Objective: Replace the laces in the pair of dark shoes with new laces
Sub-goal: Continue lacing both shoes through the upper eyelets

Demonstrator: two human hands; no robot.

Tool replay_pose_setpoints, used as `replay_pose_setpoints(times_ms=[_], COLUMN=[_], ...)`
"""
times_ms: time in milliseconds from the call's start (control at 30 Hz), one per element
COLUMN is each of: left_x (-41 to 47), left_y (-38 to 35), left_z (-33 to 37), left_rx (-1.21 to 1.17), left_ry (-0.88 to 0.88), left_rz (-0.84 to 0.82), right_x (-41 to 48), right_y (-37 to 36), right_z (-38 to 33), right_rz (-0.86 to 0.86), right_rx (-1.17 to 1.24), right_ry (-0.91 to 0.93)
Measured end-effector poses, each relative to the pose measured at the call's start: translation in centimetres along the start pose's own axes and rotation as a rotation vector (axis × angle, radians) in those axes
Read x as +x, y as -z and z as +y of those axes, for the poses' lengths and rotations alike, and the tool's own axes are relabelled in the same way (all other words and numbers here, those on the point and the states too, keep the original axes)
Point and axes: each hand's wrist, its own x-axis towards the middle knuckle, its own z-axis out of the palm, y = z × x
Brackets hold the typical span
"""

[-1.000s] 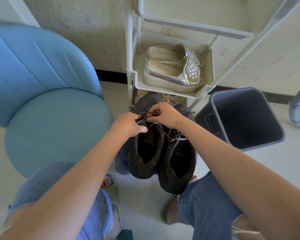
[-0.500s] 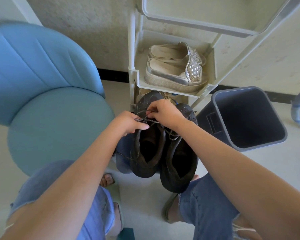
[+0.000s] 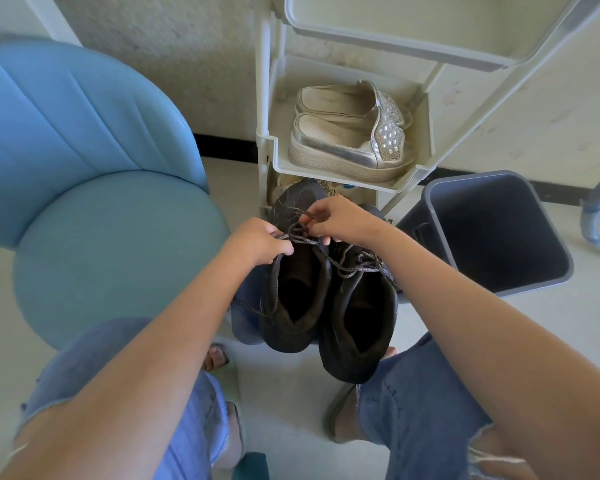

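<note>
Down on the floor between the person's knees, the pair of dark shoes [image 3: 357,327] stands side by side, toes pointing far, just in front of the cream shoe rack [image 3: 420,174]. Both hands work at the top of the left shoe: the left hand [image 3: 257,242] curls its fingers and thumb round the grey lace [image 3: 300,239], while the right hand [image 3: 340,221] pinches the same lace just beyond, one loose end trailing over the shoe's left side. To the left sits a blue chair [image 3: 101,258], to the right a grey bin [image 3: 492,230], and silver slip-ons [image 3: 343,143] rest on the rack's shelf.
</note>
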Motion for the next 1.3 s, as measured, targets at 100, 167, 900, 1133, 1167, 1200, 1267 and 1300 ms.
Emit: replay_pose_setpoints(times_ms=[100, 167, 900, 1133, 1167, 1200, 1267, 1300], left_x=[0.0, -0.1, 0.1, 0.9, 1.1, 1.3, 1.6, 1.7], left_y=[0.1, 0.1, -0.9, -2.2, -2.4, -2.6, -2.8, -2.8], left_z=[0.1, 0.2, 0.5, 1.4, 1.5, 1.6, 1.8, 2.0], left_rx=[0.006, 0.016, 0.310, 0.559, 0.576, 0.595, 0.632, 0.649], left_ry=[-0.002, -0.003, -0.058, -0.156, -0.148, -0.142, -0.140, -0.142], left_rz=[-0.002, -0.011, 0.090, 0.302, 0.301, 0.296, 0.293, 0.299], right_x=[0.2, 0.2, -0.1, 0.3, 0.3, 0.4, 0.4, 0.3], right_y=[-0.2, -0.2, 1.1, 0.1, -0.1, -0.1, 0.2, 0.4], right_z=[0.2, 0.3, 1.3, 1.1, 0.9, 0.8, 0.3, 0.0], right_rz=[0.032, 0.043, 0.249, 0.151, 0.150, 0.142, 0.138, 0.137], right_rx=[0.121, 0.139, 0.036, -0.110, -0.098, -0.068, 0.056, 0.114], right_ry=[-0.034, -0.029, -0.133, -0.275, -0.290, -0.304, -0.340, -0.355])
